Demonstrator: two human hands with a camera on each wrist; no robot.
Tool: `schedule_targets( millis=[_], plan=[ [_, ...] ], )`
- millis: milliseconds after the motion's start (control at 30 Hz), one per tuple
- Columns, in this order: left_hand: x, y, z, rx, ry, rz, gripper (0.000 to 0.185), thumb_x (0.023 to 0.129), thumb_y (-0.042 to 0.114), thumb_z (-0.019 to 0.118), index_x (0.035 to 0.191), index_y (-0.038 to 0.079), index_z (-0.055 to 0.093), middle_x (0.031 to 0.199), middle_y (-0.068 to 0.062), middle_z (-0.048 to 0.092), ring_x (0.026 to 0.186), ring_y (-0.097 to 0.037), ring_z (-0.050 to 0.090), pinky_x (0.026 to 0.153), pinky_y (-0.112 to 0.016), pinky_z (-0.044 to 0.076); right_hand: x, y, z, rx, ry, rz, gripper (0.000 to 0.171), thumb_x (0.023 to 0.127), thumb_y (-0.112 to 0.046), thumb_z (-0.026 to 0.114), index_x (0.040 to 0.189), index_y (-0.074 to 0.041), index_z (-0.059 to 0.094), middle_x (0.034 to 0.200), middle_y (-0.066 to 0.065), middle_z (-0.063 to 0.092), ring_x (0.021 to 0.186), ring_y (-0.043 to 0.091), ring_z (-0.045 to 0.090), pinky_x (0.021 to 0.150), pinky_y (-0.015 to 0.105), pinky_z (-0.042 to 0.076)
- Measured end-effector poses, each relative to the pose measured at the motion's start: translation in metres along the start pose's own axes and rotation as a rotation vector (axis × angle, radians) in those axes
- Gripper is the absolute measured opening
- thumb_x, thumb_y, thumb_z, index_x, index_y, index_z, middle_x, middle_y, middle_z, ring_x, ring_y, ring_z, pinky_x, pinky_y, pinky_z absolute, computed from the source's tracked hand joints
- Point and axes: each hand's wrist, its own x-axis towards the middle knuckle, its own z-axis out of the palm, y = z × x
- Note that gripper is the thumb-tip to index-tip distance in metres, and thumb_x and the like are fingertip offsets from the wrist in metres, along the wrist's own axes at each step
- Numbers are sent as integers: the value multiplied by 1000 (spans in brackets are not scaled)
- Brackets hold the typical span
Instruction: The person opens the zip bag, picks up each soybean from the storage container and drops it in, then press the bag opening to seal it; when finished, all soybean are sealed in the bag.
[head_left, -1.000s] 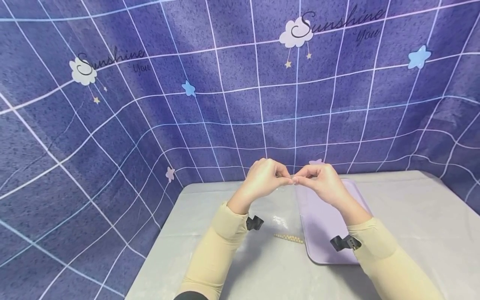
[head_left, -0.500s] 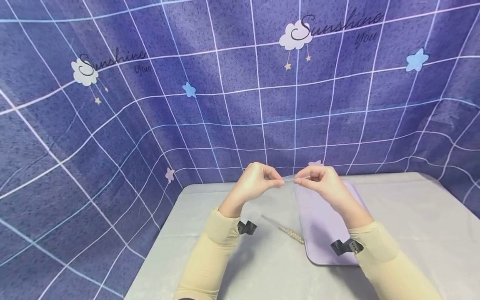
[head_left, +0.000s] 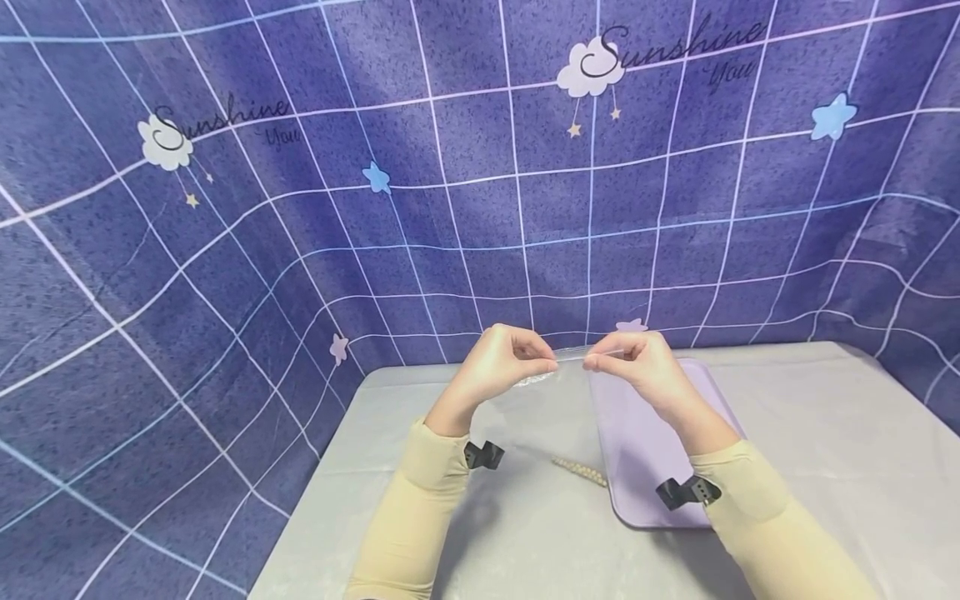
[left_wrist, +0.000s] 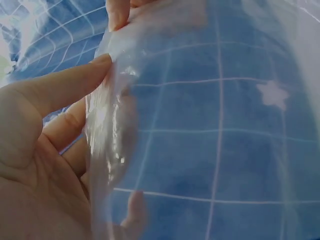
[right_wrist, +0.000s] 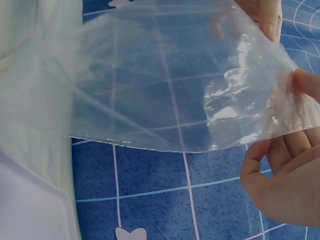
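Both hands are drawing slightly apart now: the left hand [head_left: 501,364] is pinching one edge of the clear plastic bag [head_left: 570,353], the right hand [head_left: 633,360] the other, stretching its mouth sideways above the lilac tray [head_left: 645,467]; beads [head_left: 579,471] are lying below.

"Sunshine You" on backdrop cloth [head_left: 450,208]

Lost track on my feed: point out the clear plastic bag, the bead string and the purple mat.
clear plastic bag [right_wrist: 165,85], right wrist view, middle of the film.
bead string [head_left: 580,472], head view, middle of the beads.
purple mat [head_left: 637,450], head view, bare middle.
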Motion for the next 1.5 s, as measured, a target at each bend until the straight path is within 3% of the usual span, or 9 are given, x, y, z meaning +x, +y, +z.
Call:
schedule_targets(
  millis=[267,567,733,867,1167,1333,1500],
  plan=[
    [-2,2,1,3,-8,-23,4,87,15,81,83,13,80,79,7,73,74,-13,68,68,-29,56,2,-1,7,-14,-16,64,21,88,-7,77,99,10,74,88,1,77,85,15,73,86,27,54],
    [-2,1,1,-9,5,-23,6,85,18,83,84,13,79,78,6,73,72,-13,67,66,-29,56,2,-2,5,-33,23,30,16,88,-7,78,92,9,75,83,1,76,82,15,73,85,27,54],
    [-6,-2,-4,-91,23,-75,6,84,13,83,86,9,79,80,2,75,75,-15,71,70,-31,57,1,-2,2,-41,44,38,17,88,-5,77,94,11,74,84,-2,76,82,13,72,85,25,54],
    [-7,-2,-6,-150,-6,-86,8,86,8,79,89,1,78,80,-3,75,75,-16,72,72,-31,57,0,-4,1,-41,43,41,17,88,-5,76,95,11,74,84,-3,76,83,12,71,85,25,53],
    [-9,-1,-5,-114,24,-76,7,86,10,80,88,4,78,80,-1,75,77,-14,70,75,-30,55,1,-2,1,-11,53,2,13,89,-1,74,94,12,74,83,-3,76,79,12,72,81,25,55],
    [-11,-6,-6,-57,77,-99,9,85,17,82,86,9,80,82,4,75,77,-11,64,70,-29,52,1,-4,-1,11,71,12,4,89,0,74,90,2,78,82,-4,76,79,11,72,81,24,55],
    [-13,-7,-8,-109,62,-90,8,87,13,80,86,5,79,86,-2,77,85,-14,72,81,-32,57,0,-3,-3,11,71,15,6,89,0,74,88,-3,79,83,-4,76,80,11,72,82,23,55]
  ],
)
